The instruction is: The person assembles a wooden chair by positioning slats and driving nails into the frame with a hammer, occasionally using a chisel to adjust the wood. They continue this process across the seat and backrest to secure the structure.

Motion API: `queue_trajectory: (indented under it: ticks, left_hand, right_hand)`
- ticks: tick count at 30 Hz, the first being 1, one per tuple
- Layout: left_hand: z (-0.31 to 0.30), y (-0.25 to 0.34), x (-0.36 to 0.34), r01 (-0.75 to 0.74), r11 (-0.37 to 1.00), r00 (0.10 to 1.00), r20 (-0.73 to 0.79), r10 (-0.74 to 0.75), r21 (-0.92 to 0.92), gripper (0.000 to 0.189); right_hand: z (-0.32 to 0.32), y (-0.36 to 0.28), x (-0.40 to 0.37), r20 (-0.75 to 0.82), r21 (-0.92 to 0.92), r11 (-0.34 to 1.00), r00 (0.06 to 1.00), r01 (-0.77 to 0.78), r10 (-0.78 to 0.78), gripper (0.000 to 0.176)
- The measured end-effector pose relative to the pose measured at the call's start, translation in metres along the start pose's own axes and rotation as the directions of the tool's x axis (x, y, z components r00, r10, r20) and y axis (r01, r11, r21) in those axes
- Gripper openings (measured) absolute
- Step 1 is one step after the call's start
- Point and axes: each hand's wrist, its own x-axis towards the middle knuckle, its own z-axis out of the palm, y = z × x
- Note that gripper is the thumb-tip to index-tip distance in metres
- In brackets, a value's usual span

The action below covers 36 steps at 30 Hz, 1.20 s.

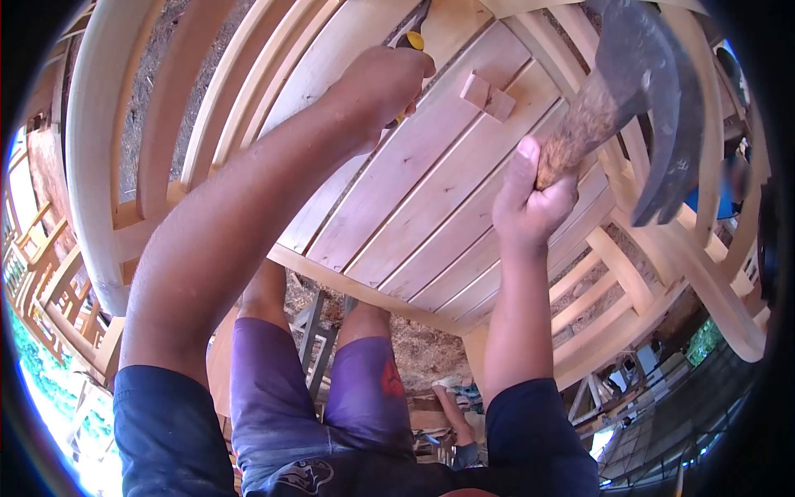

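My left hand (385, 83) is closed around a tool with a yellow and black handle (411, 39), low over the wooden slats. A dark narrow part extends from it toward the top edge; the fist hides the middle. My right hand (537, 199) grips the brown, rough handle of a claw hammer (650, 91), its dark head raised close to the camera at the right. Below both hands lies a slatted wooden seat (422, 195) with gaps between its boards. Two small wood blocks (489, 95) rest on it between the hands.
Curved wooden slats (166, 108) rise along the left, and a slatted wooden side (613, 282) stands at the right. More wooden frames (62, 282) are at far left. My legs (356, 373) are against the near side. Behind, a person's leg (454, 414) shows low down.
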Motion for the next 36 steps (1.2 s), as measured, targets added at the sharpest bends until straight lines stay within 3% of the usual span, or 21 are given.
queue_trajectory:
  ticks: [2, 4, 5, 8, 10, 12, 13, 16, 17, 19, 22, 24, 28, 29, 32, 33, 36]
  left_hand:
    - [-0.002, 0.0, 0.003, -0.04, 0.999, 0.999, -0.008, 0.04, 0.012, 0.027]
    - [0.006, 0.0, -0.006, -0.035, 0.999, 0.999, -0.001, 0.035, 0.029, 0.026]
    - [0.009, 0.001, -0.009, -0.026, 0.999, 1.0, -0.005, 0.026, 0.042, 0.026]
    - [0.002, -0.007, -0.001, -0.017, 0.999, 1.0, 0.003, 0.017, 0.038, 0.025]
    - [0.004, 0.0, -0.001, 0.012, 1.0, 0.999, -0.046, -0.011, 0.022, 0.026]
    - [0.002, 0.005, -0.006, -0.011, 1.0, 0.999, -0.05, 0.012, 0.022, 0.027]
    - [0.004, 0.005, -0.008, -0.02, 1.0, 0.999, -0.049, 0.021, 0.023, 0.027]
    - [0.003, 0.008, -0.011, -0.033, 0.998, 0.999, -0.029, 0.034, 0.049, 0.026]
    - [0.001, 0.01, -0.015, -0.037, 0.997, 0.999, -0.022, 0.038, 0.069, 0.025]
    - [0.007, 0.0, -0.01, -0.012, 1.0, 1.0, -0.022, 0.013, 0.012, 0.024]
    - [0.003, 0.001, -0.004, -0.027, 1.0, 0.999, -0.043, 0.027, 0.006, 0.024]
    - [0.005, 0.003, -0.004, -0.009, 0.999, 0.999, -0.042, 0.01, 0.032, 0.024]
    - [0.002, -0.005, -0.002, -0.048, 0.998, 0.999, 0.016, 0.047, 0.027, 0.024]
    - [0.003, -0.004, 0.0, -0.037, 0.999, 0.999, 0.006, 0.037, 0.019, 0.024]
    - [0.0, 0.0, -0.001, -0.051, 0.999, 0.999, -0.004, 0.051, 0.012, 0.024]
    - [0.001, 0.001, -0.003, -0.059, 0.998, 0.998, 0.0, 0.059, 0.015, 0.024]
    - [0.001, 0.002, -0.004, -0.039, 0.999, 0.999, 0.005, 0.039, -0.011, 0.024]
  right_hand:
    - [0.013, 0.016, 0.014, 0.068, -0.067, 0.998, 0.998, -0.002, 0.006, 0.03]
    - [0.013, 0.026, 0.025, 0.28, -0.28, 0.943, 0.924, -0.182, 0.261, 0.025]
    - [0.01, 0.027, 0.026, 0.279, -0.236, 0.957, 0.932, -0.169, 0.233, 0.025]
    - [0.004, -0.009, 0.016, 0.022, 0.047, 0.998, 0.999, 0.035, -0.036, 0.026]
    - [-0.002, -0.003, 0.006, -0.037, 0.065, 0.993, 0.995, 0.099, -0.097, 0.023]
    - [0.0, 0.015, 0.015, 0.12, -0.1, 0.993, 0.99, -0.06, 0.072, 0.031]
    - [0.008, 0.031, 0.025, 0.243, -0.245, 0.969, 0.966, -0.023, 0.085, 0.032]
    - [0.004, 0.029, 0.034, 0.256, -0.258, 0.954, 0.941, -0.155, 0.223, 0.029]
    - [0.0, 0.015, 0.031, 0.19, -0.131, 0.989, 0.977, -0.072, 0.096, 0.027]
    - [-0.006, 0.018, 0.019, 0.073, -0.055, 0.992, 0.992, 0.111, -0.107, 0.026]
    - [0.005, 0.016, 0.034, 0.175, -0.061, 0.997, 0.984, 0.049, -0.037, 0.025]
    - [0.008, 0.032, 0.042, 0.37, -0.399, 0.909, 0.885, -0.124, 0.283, 0.023]
    - [0.002, 0.004, 0.031, 0.161, -0.03, 0.998, 0.985, -0.063, 0.067, 0.033]
    - [0.005, 0.005, 0.031, 0.029, -0.007, 0.989, 0.989, 0.147, -0.147, 0.037]
    - [0.004, 0.027, 0.028, 0.227, -0.152, 0.977, 0.957, -0.147, 0.179, 0.036]
    - [0.01, 0.034, 0.039, 0.335, -0.39, 0.919, 0.92, -0.06, 0.202, 0.035]
    - [0.003, 0.028, 0.038, 0.279, -0.288, 0.953, 0.944, -0.092, 0.176, 0.037]
